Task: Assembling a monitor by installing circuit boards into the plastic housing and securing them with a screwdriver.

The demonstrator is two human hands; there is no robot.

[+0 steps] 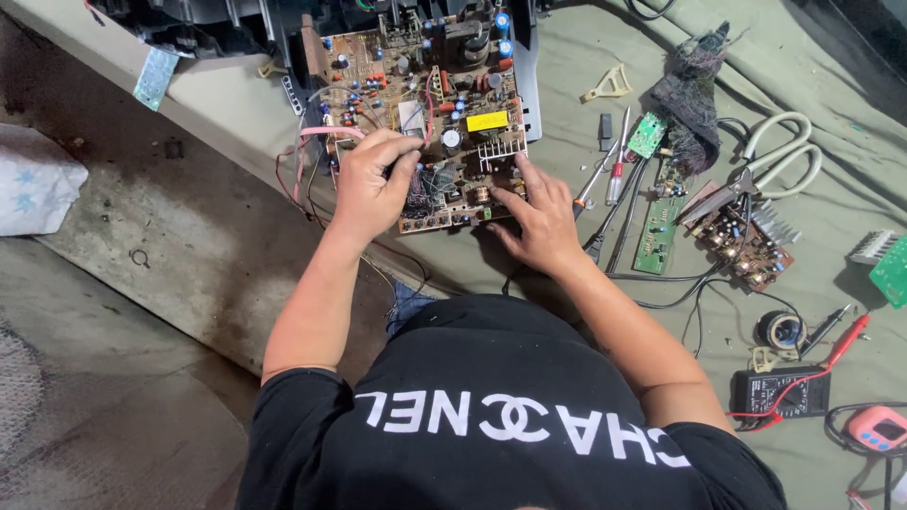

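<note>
A large brown circuit board [430, 104] lies in the upper middle of the frame on the green-covered counter [831, 76]. The left hand [370, 184] is curled over the board's lower left part, fingers bent onto the components; whether it pinches anything, I cannot tell. The right hand [539, 217] lies released, fingers spread on the board's lower right edge. Screwdrivers [609, 165], scissors [770, 165] and a black multimeter [779, 395] lie to the right.

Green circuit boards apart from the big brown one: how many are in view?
4: a small one by the dark rag, a long one below it, one at the right edge, a pale one top left. Others may be hidden.
</note>
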